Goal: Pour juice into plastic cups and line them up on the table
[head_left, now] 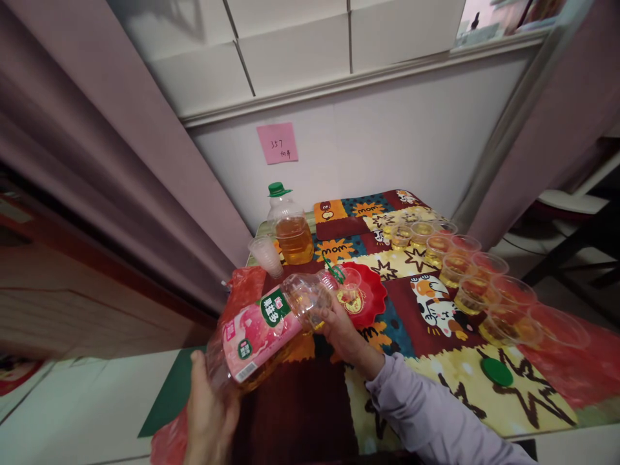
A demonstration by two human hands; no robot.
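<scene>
A large clear juice bottle (264, 326) with a pink label lies tilted in both my hands, its neck lower right of the second bottle and pointing over a red scalloped plate (375, 297). My left hand (210, 400) cups the bottle's base, thumb up along its side. My right hand (341, 329) wraps round the bottle near its neck. A green ring hangs at the mouth. Just beyond the mouth, a clear plastic cup (349, 281) is on the plate; I cannot tell whether juice is flowing. A loose green cap (496, 372) lies on the patterned mat, right of my forearm.
A second bottle (293, 239), capped green and partly full, stands at the back left beside stacked plastic cups (266, 255). Several cups of pale yellow drink (458, 268) line the mat's right side. Red plastic sheeting (576, 361) covers the table's right edge. Curtains flank the table.
</scene>
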